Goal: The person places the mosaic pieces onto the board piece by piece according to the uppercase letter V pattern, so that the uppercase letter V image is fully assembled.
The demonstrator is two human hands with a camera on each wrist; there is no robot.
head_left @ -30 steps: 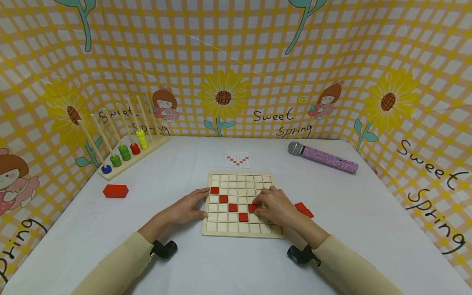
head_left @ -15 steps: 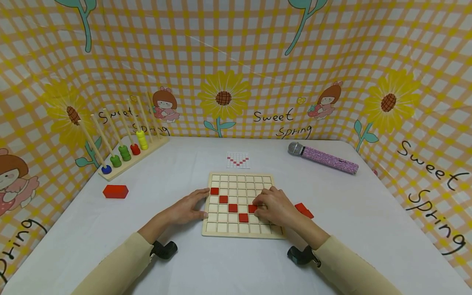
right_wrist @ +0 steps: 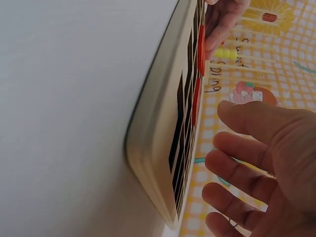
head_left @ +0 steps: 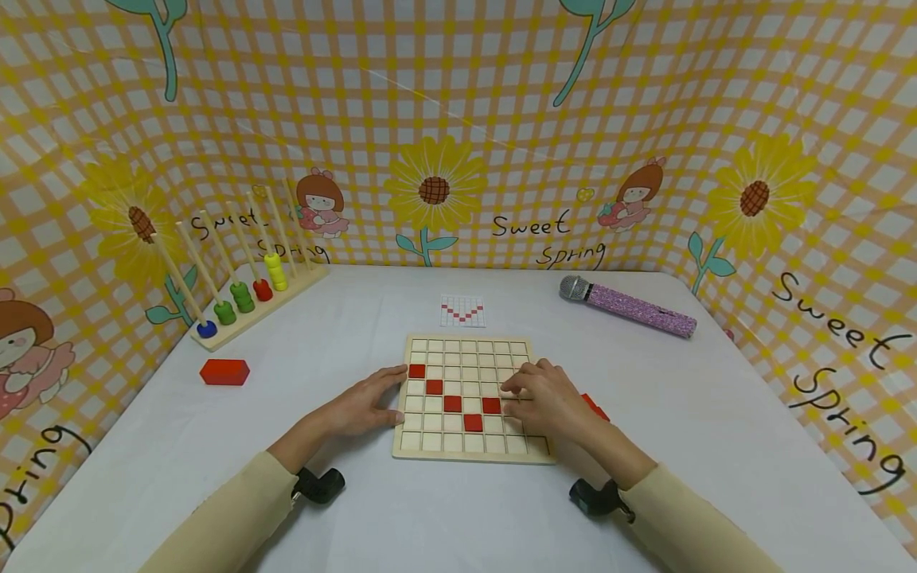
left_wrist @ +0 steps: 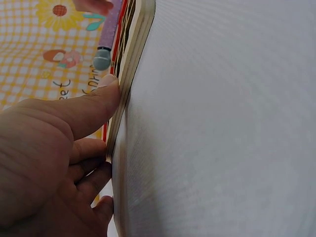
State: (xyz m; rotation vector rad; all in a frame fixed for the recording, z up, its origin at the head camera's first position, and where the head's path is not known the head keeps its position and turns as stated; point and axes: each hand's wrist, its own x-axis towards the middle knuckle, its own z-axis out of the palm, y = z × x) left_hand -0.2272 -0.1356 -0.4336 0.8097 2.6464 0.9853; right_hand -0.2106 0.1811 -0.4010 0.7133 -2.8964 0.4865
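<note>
A square wooden grid board [head_left: 469, 450] lies flat on the white table with several red square tiles [head_left: 473, 422] in its cells, forming a slanting line that turns upward at the right. My left hand [head_left: 358, 404] rests at the board's left edge, thumb and fingertips touching its side, also seen on the left hand [left_wrist: 54, 143] in the left wrist view. Over the board's right part hovers my right hand [head_left: 548, 402], fingers apart and nothing between them, just right of the rightmost tile [head_left: 491, 406]. Loose red tiles [head_left: 596, 407] lie beyond it, partly hidden by the hand.
Behind the board lies a small pattern card [head_left: 462, 311] printed with a red V of squares. A glittery pink microphone [head_left: 637, 309] lies at the back right. At the left stand a peg abacus [head_left: 258, 310] with coloured beads and a red block [head_left: 225, 372].
My right hand has let go of the rightmost red tile and drawn slightly right, leaving that tile in its cell. The left hand has stayed at the board's edge.
</note>
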